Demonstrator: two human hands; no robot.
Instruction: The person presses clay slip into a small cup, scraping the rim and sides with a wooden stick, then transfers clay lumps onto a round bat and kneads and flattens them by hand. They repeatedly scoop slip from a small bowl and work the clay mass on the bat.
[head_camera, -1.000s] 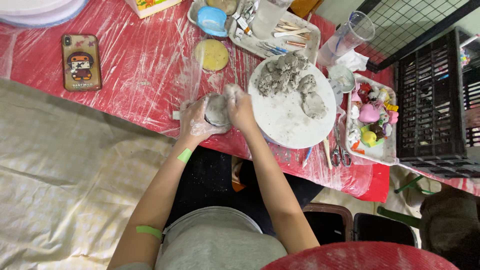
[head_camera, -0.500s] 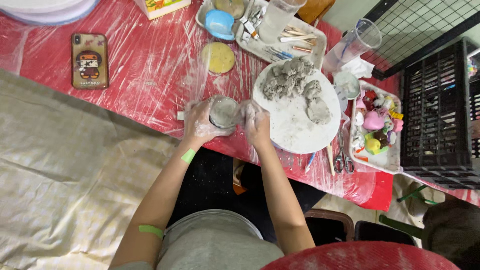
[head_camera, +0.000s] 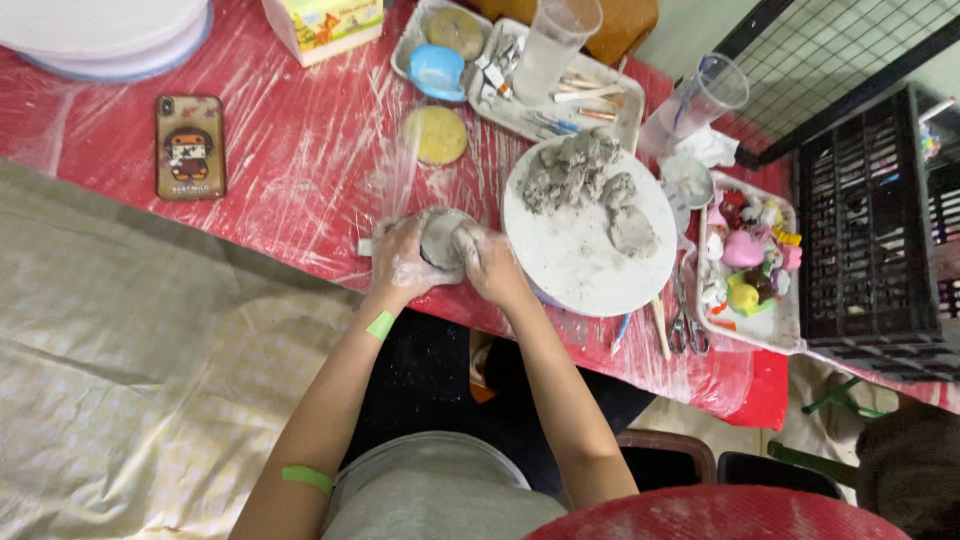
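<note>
Just left of the round white board (head_camera: 590, 262), at the near edge of the red plastic-covered worktop (head_camera: 290, 160), you hold a grey lump of clay (head_camera: 443, 237) between both hands. Your left hand (head_camera: 402, 263) cups its left side, its grip clamped on the clay; your right hand (head_camera: 492, 262) presses against the right side, its grip closed on the same lump. Both hands are smeared with pale clay.

On the round white board, towards its far side, lie several rough grey clay pieces (head_camera: 585, 185). Beyond the board's far left rim sits a flat yellow disc (head_camera: 436, 134), and further off a white tray (head_camera: 618, 120) of small tools with a clear cup (head_camera: 552, 42) standing on it. Right of the board, a second tray (head_camera: 785, 320) holds small coloured figures (head_camera: 748, 262). Just off the board's near right edge lie scissors (head_camera: 686, 325). Well to the left of the board, a phone (head_camera: 190, 146) in a brown case lies flat on the worktop.
</note>
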